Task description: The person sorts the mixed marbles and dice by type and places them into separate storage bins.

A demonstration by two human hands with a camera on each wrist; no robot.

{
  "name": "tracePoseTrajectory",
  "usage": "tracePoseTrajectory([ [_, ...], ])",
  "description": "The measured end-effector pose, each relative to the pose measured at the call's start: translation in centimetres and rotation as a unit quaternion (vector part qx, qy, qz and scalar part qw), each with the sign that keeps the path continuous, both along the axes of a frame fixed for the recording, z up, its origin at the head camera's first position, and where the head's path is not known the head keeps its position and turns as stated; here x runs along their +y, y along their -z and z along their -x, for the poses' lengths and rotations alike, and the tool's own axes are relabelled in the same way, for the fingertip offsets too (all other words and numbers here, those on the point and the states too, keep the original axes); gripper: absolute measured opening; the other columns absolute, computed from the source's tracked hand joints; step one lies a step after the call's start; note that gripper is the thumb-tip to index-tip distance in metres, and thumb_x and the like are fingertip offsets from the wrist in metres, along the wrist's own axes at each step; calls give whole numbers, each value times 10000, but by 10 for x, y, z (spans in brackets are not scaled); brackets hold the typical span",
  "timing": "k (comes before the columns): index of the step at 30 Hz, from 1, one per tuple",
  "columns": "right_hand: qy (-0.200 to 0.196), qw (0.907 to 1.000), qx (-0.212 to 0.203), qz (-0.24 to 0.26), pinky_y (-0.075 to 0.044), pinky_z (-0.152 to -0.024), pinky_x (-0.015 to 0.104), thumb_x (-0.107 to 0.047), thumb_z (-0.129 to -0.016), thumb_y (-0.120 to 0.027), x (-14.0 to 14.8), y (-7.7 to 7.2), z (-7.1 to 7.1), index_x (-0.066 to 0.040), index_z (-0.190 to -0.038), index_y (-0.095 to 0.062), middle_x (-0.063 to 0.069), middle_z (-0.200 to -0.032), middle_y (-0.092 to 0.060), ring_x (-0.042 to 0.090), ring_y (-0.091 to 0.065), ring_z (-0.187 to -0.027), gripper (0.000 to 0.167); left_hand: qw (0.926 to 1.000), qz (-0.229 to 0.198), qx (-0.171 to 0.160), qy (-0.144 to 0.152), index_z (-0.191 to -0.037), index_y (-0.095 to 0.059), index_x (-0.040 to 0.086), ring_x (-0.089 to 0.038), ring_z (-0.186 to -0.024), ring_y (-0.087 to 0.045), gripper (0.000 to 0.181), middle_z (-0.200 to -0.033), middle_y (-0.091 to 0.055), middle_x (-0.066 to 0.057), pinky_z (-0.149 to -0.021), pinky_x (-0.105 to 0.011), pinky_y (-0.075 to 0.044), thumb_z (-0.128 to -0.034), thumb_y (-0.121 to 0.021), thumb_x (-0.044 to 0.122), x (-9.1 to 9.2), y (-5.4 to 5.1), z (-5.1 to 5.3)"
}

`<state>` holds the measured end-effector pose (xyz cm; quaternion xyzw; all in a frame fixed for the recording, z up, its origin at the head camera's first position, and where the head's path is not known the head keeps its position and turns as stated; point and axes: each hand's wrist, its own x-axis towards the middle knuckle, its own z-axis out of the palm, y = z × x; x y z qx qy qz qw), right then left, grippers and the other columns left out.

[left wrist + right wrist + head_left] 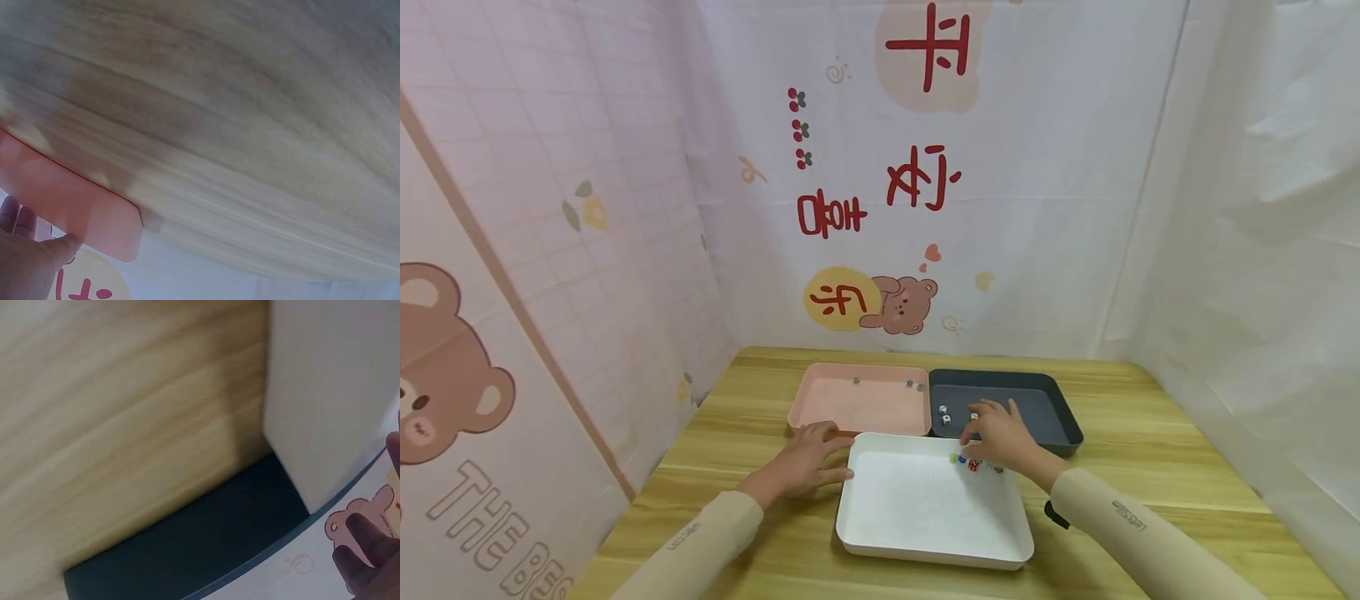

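Observation:
A white tray lies nearest on the table. Its far right corner holds several small dice, among them a red die, a blue die and a yellow-green die. Over that corner is my right hand, fingers spread and reaching forward, the thumb side close to the blue die; nothing held shows. My left hand rests at the white tray's left edge, fingers loosely extended. In the left wrist view its fingers appear beside the pink tray's outer wall.
Behind stand a pink tray with several small grey dice and a dark tray with white dice. A black object shows under the right forearm. Printed cloth hangs around the wooden table.

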<state>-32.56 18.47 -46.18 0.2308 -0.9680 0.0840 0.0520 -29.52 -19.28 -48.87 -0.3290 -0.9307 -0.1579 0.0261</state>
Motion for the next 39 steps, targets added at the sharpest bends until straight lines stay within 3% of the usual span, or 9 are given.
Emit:
tracePoseTrajectory([
  [6, -219, 9984, 191, -484, -172, -1041, 759, -341, -696, -896, 7, 13, -6, -314, -826, -775, 156, -1369, -569, 419, -408, -1346, 180, 10000, 11, 41, -2, -1419, -543, 94, -414, -1305, -385, 610, -1399, -424, -229, -1065, -628, -287, -962, -604, 493, -1, 1, 1],
  [14, -329, 9969, 316, -649, -163, -1045, 758, -257, -706, -891, 8, 20, -8, -286, -813, -781, 160, -1357, -576, 413, -410, -1347, 156, 10000, 39, 49, 17, -1420, -542, 103, -414, -1310, -384, 614, -1402, -424, -226, -1074, -615, -285, -969, -575, 519, 0, 2, 0],
  [27, -213, 9995, 240, 1, -115, -1036, 779, -279, -778, -850, 13, -14, 9, -325, -831, -774, 185, -1394, -545, 449, -354, -1378, 104, 10000, 17, 53, -2, -1412, -545, 83, -422, -1295, -393, 618, -1388, -428, -219, -1058, -630, -293, -961, -598, 502, 0, 0, -2],
  [39, 240, 9996, 85, 102, -78, -1018, 797, -276, -816, -816, 38, -23, 36, -265, -937, -798, 213, -1410, -523, 484, -327, -1372, 123, 10000, -81, 39, 1, -1414, -549, 101, -425, -1315, -377, 600, -1404, -420, -238, -1076, -629, -273, -956, -615, 483, 1, -1, -1],
])
